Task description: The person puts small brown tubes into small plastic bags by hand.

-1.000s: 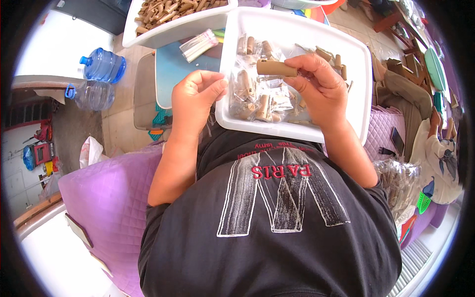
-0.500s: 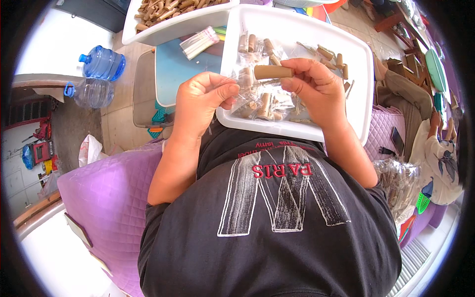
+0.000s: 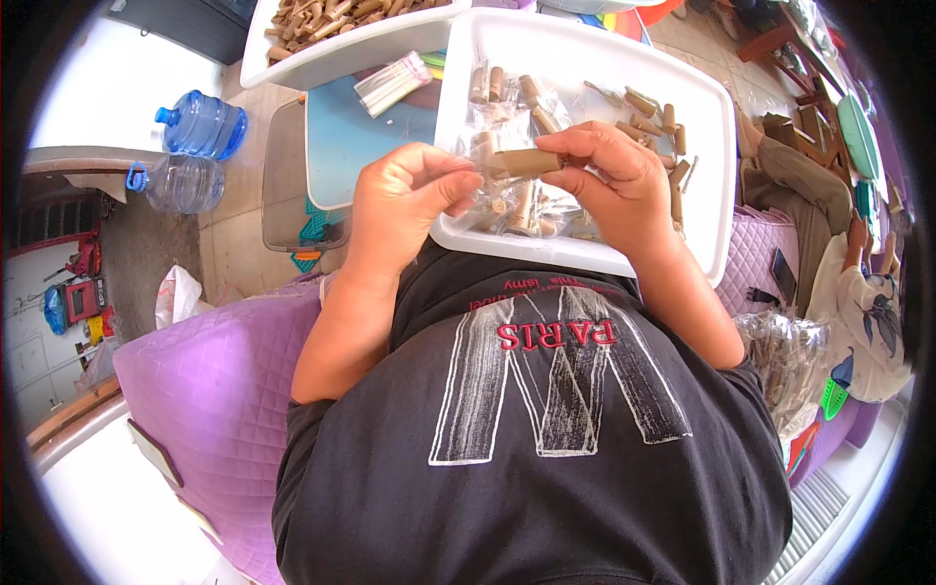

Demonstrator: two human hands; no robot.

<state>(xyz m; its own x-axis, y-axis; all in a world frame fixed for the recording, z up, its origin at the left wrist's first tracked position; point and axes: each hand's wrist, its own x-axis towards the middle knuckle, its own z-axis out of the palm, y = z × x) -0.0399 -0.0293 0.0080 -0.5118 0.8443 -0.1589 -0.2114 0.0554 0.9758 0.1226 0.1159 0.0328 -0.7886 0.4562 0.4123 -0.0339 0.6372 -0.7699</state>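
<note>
Between the thumb and fingers of my right hand [image 3: 614, 180] is a brown, slightly tapered cylinder [image 3: 526, 163], lying nearly level with its end toward the left. My left hand [image 3: 405, 200] pinches the edge of a clear plastic bag [image 3: 478, 183]; the cylinder's left end is at or inside the bag's mouth, though the thin film makes it hard to tell. Both hands are over a white tray [image 3: 720, 185]. Inside the tray, brown cylinders in clear bags [image 3: 522, 213] lie below and beyond my hands, and loose brown cylinders [image 3: 669, 118] lie to the right.
A white bin [image 3: 356, 51] piled with brown pieces stands at the far left. Flat clear bags [image 3: 392, 84] lie in a bundle on a blue surface [image 3: 336, 146]. Two large water bottles [image 3: 203, 125] stand on the floor. At right, a person's leg [image 3: 799, 180] is beside a purple cushion [image 3: 760, 244].
My right hand has moved the brown cylinder slightly left and down, bringing its end to the bag at my left hand. The left hand has shifted slightly right.
</note>
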